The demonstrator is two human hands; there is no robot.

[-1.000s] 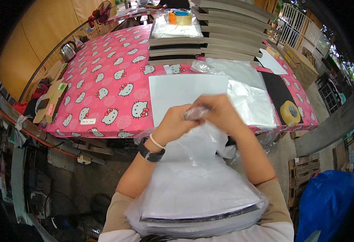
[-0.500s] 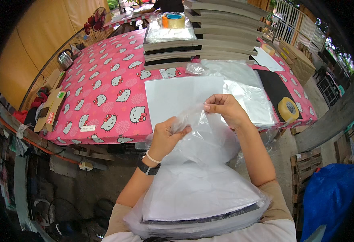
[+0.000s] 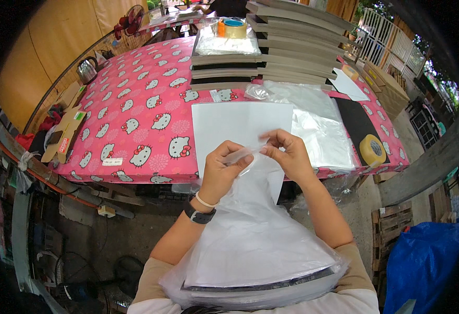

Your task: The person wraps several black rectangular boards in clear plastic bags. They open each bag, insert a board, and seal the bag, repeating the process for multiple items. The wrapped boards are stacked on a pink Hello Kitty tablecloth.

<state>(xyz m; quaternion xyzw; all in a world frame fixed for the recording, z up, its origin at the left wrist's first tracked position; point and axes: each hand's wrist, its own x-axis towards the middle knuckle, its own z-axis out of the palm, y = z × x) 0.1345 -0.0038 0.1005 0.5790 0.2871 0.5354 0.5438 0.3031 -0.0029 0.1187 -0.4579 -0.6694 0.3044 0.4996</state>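
Observation:
A clear plastic bag [image 3: 250, 209] rests on my lap against my body, with a flat white stack inside that shows a dark layer near its lower edge. My left hand [image 3: 221, 170] is closed around the bag's gathered upper end. Beside it, my right hand [image 3: 289, 157] pinches the same bunched plastic between thumb and fingers; its fingertips are slightly blurred. Behind both hands a white sheet [image 3: 240, 116] lies at the table's front edge, partly covered by the bag. Flat clear plastic bags [image 3: 321, 131] lie to the right of that sheet.
A pink patterned cover spreads over the table [image 3: 130, 125]. Tall stacks of grey boards [image 3: 297, 52] stand at the back. Tape rolls [image 3: 372, 150] lie on a black board at right and on plastic behind. A kettle [image 3: 87, 70] and opened cardboard [image 3: 64, 136] sit left.
The bag's upper end has been drawn from a wide, loose spread into a narrow twist between my hands. My right hand has come lower and closer to my left.

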